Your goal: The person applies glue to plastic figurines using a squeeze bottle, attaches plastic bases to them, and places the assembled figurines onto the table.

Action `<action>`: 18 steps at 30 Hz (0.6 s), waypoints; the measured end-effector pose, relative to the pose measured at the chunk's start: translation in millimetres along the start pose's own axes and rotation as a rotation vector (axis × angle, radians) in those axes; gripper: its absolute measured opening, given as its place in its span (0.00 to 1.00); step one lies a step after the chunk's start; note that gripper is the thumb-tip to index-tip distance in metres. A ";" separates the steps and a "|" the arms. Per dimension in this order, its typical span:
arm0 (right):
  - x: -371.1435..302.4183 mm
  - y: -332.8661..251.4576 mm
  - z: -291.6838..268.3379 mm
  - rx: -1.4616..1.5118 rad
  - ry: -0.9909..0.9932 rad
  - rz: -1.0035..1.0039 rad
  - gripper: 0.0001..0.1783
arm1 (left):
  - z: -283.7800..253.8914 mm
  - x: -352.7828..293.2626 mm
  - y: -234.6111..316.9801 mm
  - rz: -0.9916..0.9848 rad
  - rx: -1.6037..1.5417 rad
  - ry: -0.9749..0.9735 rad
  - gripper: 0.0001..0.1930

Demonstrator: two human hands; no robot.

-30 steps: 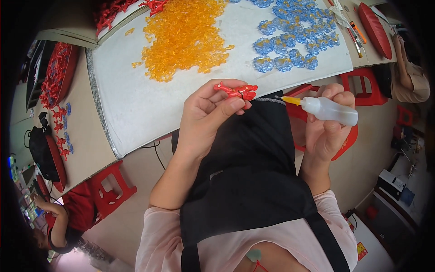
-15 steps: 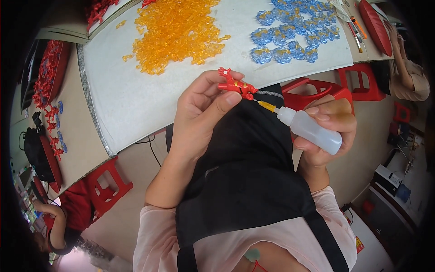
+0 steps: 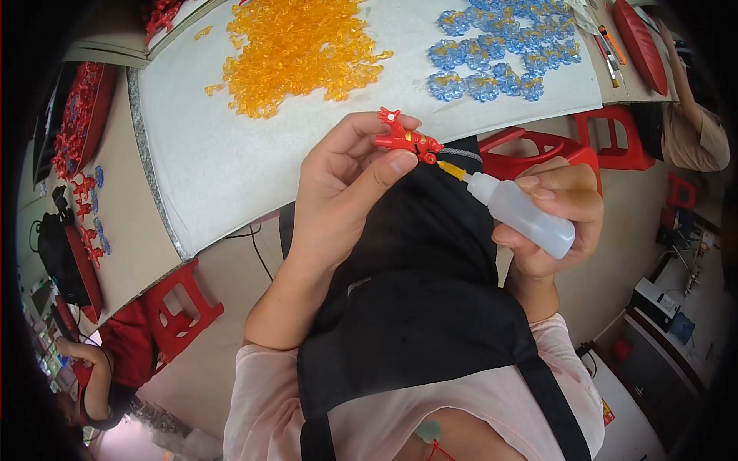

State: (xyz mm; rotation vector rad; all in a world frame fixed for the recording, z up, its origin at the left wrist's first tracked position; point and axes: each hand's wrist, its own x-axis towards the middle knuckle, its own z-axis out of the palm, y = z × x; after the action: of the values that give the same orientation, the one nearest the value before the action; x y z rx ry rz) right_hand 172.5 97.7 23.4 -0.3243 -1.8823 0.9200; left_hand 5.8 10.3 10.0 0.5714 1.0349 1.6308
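Between the thumb and fingers of my left hand [image 3: 346,177] is a small red toy figure [image 3: 403,141] with gold markings, its little raised hand pointing up. My right hand [image 3: 560,207] is wrapped round a translucent white squeeze bottle [image 3: 523,213] with a yellow needle tip [image 3: 452,170]. The bottle tilts so that its tip points up and left, at the figure's lower right end. Tip and figure are very close; whether they touch I cannot tell. Both hands are over my black apron [image 3: 415,307], by the table's front edge.
On the white-covered table [image 3: 207,169] lie a heap of clear orange pieces [image 3: 300,54] and rows of clear blue pieces [image 3: 484,58]. Red stools [image 3: 538,150] stand beyond my right hand. A side table at left bears red figures [image 3: 83,200]. Other people sit left and right.
The needle tip has come nearer to the figure, with the bottle shifted slightly left. The figure has turned a little in my left hand. Both grips stay the same.
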 end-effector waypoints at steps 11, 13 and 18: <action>0.3 -0.3 -5.4 -0.043 0.013 -0.034 0.25 | -2.5 1.0 -4.9 -0.084 -0.132 0.004 0.10; 0.8 0.4 -3.3 0.017 0.077 -0.063 0.25 | -1.4 0.2 -5.5 -0.105 -0.094 0.025 0.15; 0.4 2.4 -3.3 -0.018 0.058 -0.067 0.25 | -5.9 0.9 -7.2 -0.155 -0.185 -0.009 0.14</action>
State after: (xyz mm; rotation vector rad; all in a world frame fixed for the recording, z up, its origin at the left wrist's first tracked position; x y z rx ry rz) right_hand 174.8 101.1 22.8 -0.2934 -1.8382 0.8404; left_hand 4.5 9.6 0.8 0.3657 0.8873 1.5655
